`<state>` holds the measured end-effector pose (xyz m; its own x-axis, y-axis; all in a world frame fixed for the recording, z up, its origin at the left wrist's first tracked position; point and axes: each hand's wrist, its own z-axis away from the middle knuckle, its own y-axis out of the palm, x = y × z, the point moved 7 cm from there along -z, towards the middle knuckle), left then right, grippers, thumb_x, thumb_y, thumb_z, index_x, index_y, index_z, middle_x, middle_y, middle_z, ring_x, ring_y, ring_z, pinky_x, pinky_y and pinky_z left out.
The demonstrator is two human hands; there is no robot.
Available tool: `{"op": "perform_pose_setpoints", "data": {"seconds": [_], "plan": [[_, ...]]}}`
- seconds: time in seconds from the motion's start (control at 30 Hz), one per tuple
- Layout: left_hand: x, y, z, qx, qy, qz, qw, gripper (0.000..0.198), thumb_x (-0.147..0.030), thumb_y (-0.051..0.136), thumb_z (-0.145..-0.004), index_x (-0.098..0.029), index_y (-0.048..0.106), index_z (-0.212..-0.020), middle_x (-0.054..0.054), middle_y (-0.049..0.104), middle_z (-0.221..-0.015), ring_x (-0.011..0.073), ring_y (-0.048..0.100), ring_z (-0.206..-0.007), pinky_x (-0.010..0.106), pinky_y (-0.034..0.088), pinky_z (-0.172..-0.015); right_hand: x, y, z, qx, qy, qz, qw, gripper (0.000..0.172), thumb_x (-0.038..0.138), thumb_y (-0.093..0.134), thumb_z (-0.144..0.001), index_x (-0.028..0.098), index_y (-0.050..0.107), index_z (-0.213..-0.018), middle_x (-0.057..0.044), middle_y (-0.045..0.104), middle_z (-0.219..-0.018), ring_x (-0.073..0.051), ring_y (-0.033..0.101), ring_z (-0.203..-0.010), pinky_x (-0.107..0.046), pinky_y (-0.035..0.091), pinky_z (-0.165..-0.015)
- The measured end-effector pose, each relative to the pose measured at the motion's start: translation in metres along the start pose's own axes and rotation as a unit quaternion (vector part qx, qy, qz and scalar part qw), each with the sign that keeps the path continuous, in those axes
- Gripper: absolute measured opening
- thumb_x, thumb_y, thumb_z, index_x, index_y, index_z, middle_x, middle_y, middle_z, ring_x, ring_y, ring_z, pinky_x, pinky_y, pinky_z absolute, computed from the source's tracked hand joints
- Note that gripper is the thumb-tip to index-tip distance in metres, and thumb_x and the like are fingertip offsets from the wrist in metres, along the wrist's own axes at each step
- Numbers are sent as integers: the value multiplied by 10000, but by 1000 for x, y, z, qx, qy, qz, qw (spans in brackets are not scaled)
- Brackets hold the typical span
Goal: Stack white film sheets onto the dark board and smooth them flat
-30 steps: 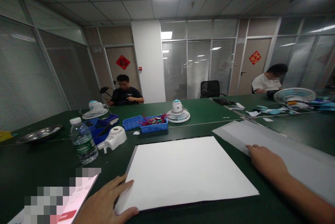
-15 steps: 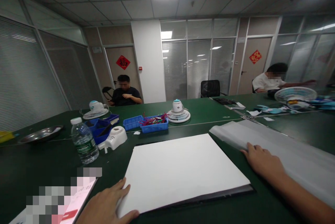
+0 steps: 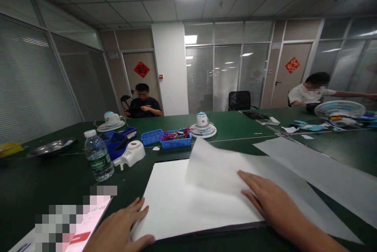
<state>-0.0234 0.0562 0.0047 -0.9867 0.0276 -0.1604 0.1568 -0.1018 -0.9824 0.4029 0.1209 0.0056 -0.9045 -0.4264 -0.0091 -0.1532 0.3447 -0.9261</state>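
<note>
A stack of white paper (image 3: 167, 205) lies on a dark board in front of me. My left hand (image 3: 123, 224) rests on its left edge with the fingers spread and the thumb apart. Over the right part of the stack, my right hand (image 3: 268, 197) holds a thin translucent sheet (image 3: 215, 165), thumb and fingers close together. The sheet's left end curls up above the paper, while its other end trails off to the right. More translucent sheeting (image 3: 318, 165) lies flat on the table beyond my right hand.
On the left stand a water bottle (image 3: 98, 157), a phone (image 3: 88, 220) and a white plastic housing (image 3: 132, 154). Behind are blue bins (image 3: 176, 142) with wires and a small fan (image 3: 203, 126). A metal tray (image 3: 51, 148) lies far left. Two people sit across the green table (image 3: 229, 120).
My right hand has moved left from the sheeting, bringing one translucent sheet over the white paper. My left hand stays on the paper's edge. The person at right reaches farther out.
</note>
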Motion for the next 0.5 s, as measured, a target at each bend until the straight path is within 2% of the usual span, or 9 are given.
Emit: {"op": "perform_pose_setpoints", "data": {"seconds": [0.1, 0.17, 0.23, 0.33, 0.4, 0.5], "plan": [[-2, 0, -1, 7, 6, 0, 1000, 757, -684, 658, -782, -293, 569, -1424, 33, 422, -1583, 343, 507, -1399, 513, 398, -1165, 44, 12, 7, 57, -79, -76, 992, 594, 576, 442, -1002, 311, 436, -1533, -49, 486, -1546, -292, 522, -1372, -501, 478, -1118], [-3, 1, -1, 17, 6, -4, 1000, 753, -662, 649, -797, -283, 550, -1441, 34, 406, -1592, 340, 534, -1376, 510, 407, -1157, 50, 12, 8, 66, -96, -101, 988, 610, 581, 478, -987, 331, 416, -1540, -35, 429, -1581, -299, 461, -1419, -514, 442, -1149], [-3, 2, -2, 23, 7, -4, 1000, 758, -657, 645, -803, -272, 541, -1449, 33, 388, -1599, 336, 527, -1383, 502, 402, -1163, 38, 6, 6, 49, -66, -93, 992, 609, 586, 480, -983, 321, 437, -1530, -47, 421, -1587, -315, 431, -1438, -556, 396, -1173], [-1, 5, -4, 24, 6, 1, 1000, 770, -658, 648, -801, -258, 538, -1450, 40, 378, -1601, 331, 508, -1400, 495, 391, -1174, 7, -2, 3, 38, 11, -57, 998, 590, 615, 442, -981, 270, 572, -1441, -85, 543, -1504, -348, 467, -1409, -620, 354, -1176], [1, 6, -6, 16, 10, 2, 1000, 767, -658, 655, -796, -259, 547, -1442, 44, 391, -1592, 332, 508, -1399, 497, 390, -1175, -7, -2, 4, 69, 32, -63, 995, 577, 632, 420, -981, 266, 652, -1361, -93, 610, -1441, -354, 516, -1368, -629, 375, -1158], [3, 7, -8, 1, 18, 2, 1000, 756, -667, 664, -787, -275, 566, -1426, 42, 415, -1575, 342, 528, -1381, 507, 402, -1167, -4, 4, 7, 126, 3, -102, 987, 579, 648, 424, -973, 304, 616, -1398, -76, 558, -1494, -356, 485, -1394, -632, 371, -1157]]}}
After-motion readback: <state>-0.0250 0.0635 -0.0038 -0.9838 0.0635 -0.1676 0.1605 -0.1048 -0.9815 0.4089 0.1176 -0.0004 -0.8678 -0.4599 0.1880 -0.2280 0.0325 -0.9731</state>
